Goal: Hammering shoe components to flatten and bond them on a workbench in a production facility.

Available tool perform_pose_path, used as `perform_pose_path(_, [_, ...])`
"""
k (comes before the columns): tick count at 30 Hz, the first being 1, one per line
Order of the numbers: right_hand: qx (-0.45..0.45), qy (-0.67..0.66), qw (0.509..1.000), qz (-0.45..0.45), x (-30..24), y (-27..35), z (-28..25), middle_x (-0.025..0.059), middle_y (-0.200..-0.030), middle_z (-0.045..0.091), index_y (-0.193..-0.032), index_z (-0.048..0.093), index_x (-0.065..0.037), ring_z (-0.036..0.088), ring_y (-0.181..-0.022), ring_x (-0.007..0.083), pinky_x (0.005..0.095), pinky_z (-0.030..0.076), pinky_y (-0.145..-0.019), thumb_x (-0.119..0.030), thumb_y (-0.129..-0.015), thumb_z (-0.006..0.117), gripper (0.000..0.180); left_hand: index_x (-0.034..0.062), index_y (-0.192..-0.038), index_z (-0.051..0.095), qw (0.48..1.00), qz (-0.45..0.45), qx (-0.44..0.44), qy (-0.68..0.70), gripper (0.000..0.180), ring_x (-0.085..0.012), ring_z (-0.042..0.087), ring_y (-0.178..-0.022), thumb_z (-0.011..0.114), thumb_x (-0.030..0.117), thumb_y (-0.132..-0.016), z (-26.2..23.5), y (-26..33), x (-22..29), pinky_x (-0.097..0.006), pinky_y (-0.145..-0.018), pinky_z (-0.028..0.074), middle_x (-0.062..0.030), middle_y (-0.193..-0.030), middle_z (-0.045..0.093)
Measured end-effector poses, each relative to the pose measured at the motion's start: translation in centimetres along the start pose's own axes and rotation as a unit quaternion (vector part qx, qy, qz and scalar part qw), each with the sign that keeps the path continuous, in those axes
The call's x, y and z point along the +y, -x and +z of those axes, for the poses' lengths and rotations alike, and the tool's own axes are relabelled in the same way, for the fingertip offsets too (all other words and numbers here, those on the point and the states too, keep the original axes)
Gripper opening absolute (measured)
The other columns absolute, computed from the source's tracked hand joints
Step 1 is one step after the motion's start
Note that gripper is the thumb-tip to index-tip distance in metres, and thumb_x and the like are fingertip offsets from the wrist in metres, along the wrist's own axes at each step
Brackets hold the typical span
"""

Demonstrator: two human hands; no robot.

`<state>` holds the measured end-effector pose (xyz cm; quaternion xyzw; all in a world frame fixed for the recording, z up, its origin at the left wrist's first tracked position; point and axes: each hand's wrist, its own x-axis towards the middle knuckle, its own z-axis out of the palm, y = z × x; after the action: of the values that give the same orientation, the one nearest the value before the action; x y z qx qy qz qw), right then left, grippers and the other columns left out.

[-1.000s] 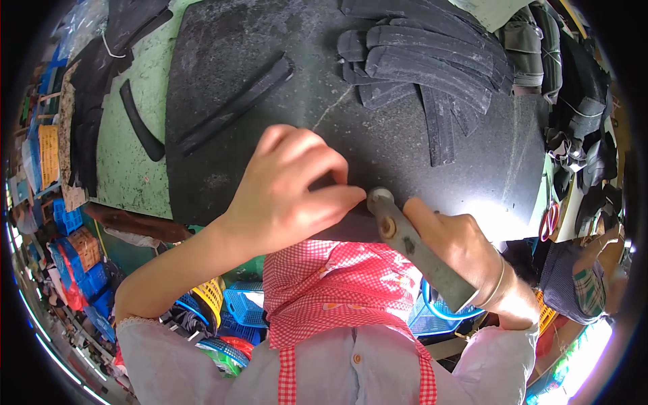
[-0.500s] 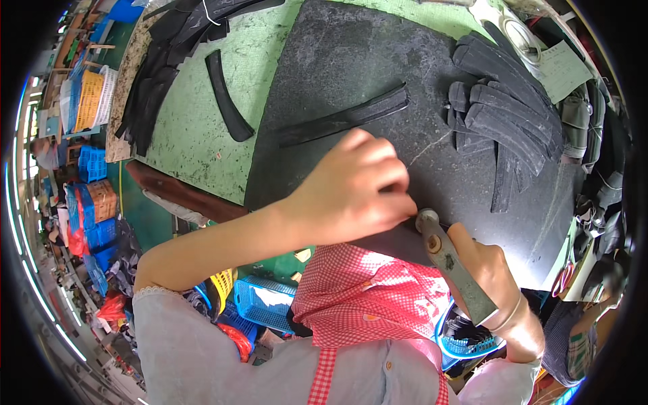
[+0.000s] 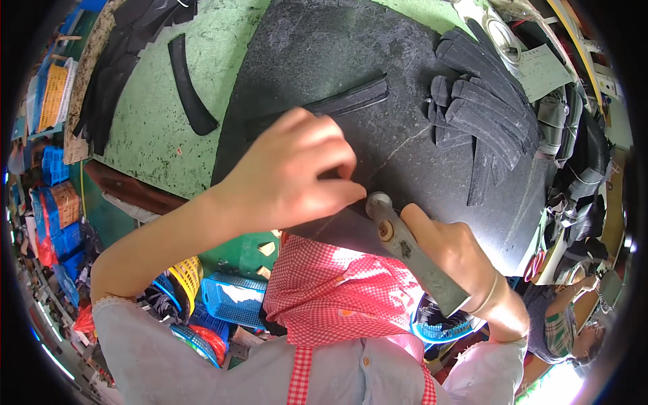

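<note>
My left hand presses flat on a large black rubber sheet that lies on a green table. My right hand grips a grey metal cutting tool. Its tip meets the sheet just below my left fingers, by the sheet's near edge. A thin pale line runs across the sheet from the tool's tip toward the right. A long black strip lies on the sheet just beyond my left hand.
A pile of cut black strips sits on the sheet at right. One curved strip and more black pieces lie on the table at left. Blue and yellow baskets stand below the table. Another person sits at lower right.
The view has swung, so the table and sheet sit further right and tilted. My left hand still presses the sheet and my right hand still holds the tool at the same edge.
</note>
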<state>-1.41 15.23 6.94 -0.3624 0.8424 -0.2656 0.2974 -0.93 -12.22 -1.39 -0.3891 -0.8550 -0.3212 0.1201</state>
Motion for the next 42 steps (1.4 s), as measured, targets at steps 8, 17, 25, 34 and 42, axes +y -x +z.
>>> perform_pose_path(8, [-0.027,0.000,0.999,-0.016,-0.2,-1.7,-0.4,0.0178,-0.077,0.062,-0.109,0.051,-0.001,0.071,-0.076,0.0407,0.0496,0.055,-0.061,-0.013,-0.094,0.066,0.024,0.0190,-0.090,0.081,0.999,-0.035,-0.015,0.023,0.028,-0.0222,0.061,-0.094,0.091,0.020,-0.064,-1.5,0.6,-0.9,-0.038,-0.080,0.047,0.0041,-0.098,0.067])
perform_pose_path(17, [-0.013,-0.012,1.000,-0.020,-1.5,-3.6,-0.7,0.0177,-0.076,0.062,-0.111,0.051,-0.003,0.071,-0.076,0.0398,0.0511,0.055,-0.063,-0.007,-0.098,0.058,0.015,0.0187,-0.090,0.080,0.999,-0.031,0.009,0.008,0.031,-0.0236,0.062,-0.096,0.090,0.018,-0.060,-2.4,1.3,-1.8,-0.038,-0.079,0.048,0.0029,-0.098,0.066])
perform_pose_path(25, [-0.005,0.008,1.000,-0.006,-2.0,-4.6,0.3,0.0221,-0.079,0.067,-0.117,0.051,0.000,0.071,-0.076,0.0440,0.0533,0.055,-0.063,-0.010,-0.097,0.058,0.024,0.0143,-0.091,0.080,0.999,0.006,0.026,-0.027,0.029,-0.0246,0.064,-0.093,0.090,0.020,-0.065,-2.5,3.0,-1.1,-0.040,-0.077,0.051,0.0004,-0.098,0.068])
perform_pose_path(34, [0.070,-0.088,0.991,-0.075,-0.5,-6.1,1.1,0.0190,-0.092,0.054,-0.106,0.061,0.004,0.062,-0.071,0.0417,0.0424,0.049,-0.062,0.002,-0.099,0.063,0.007,0.0127,-0.113,0.077,0.998,-0.051,0.026,0.038,0.030,-0.0250,0.062,-0.113,0.074,0.018,-0.084,2.4,2.5,7.0,-0.036,-0.093,0.056,-0.0066,-0.112,0.065])
perform_pose_path(42, [0.201,-0.127,0.967,0.094,3.0,-0.3,-2.4,0.0093,-0.082,0.067,-0.131,0.067,0.001,0.060,-0.071,0.0107,0.0290,0.048,-0.062,-0.007,-0.104,0.067,0.028,0.0210,-0.119,0.082,0.986,-0.152,0.063,0.005,0.042,-0.0241,0.066,-0.092,0.073,0.000,-0.083,-0.1,0.8,3.1,-0.036,-0.082,0.054,-0.0040,-0.102,0.066])
